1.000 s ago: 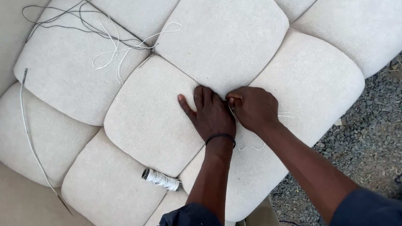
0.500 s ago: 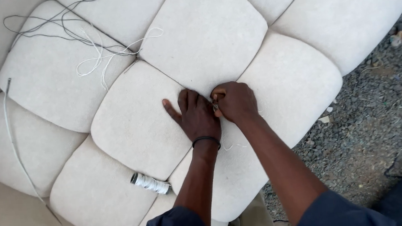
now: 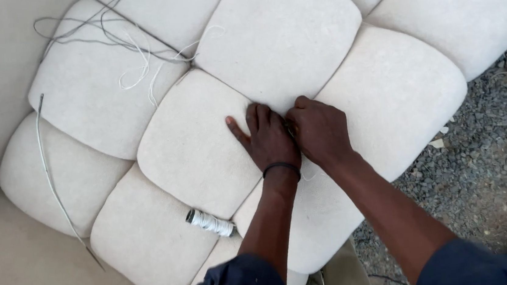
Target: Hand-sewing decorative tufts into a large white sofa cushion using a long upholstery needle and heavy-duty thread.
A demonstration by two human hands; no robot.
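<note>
Pressed flat with fingers spread, left hand [image 3: 268, 140] on a cream tufted cushion [image 3: 195, 144], seemingly to hold the fabric taut beside the seam junction [image 3: 291, 116] where four puffed panels meet. Curled shut just beside it, right hand [image 3: 321, 131], fingertips bunched at that junction as if pinching something fine; too small to tell what, if anything, is gripped. Thin black band [image 3: 281, 167] at the left wrist. Lower down, resting in a groove between panels, a small spool of pale thread [image 3: 210, 222]. At upper left, loose thread [image 3: 129, 52] trailing over the upholstery, and a long thin cord [image 3: 55, 184] along the left edge. Outdoors, apparently: grey gravel [image 3: 488, 171] right of the sofa.
</note>
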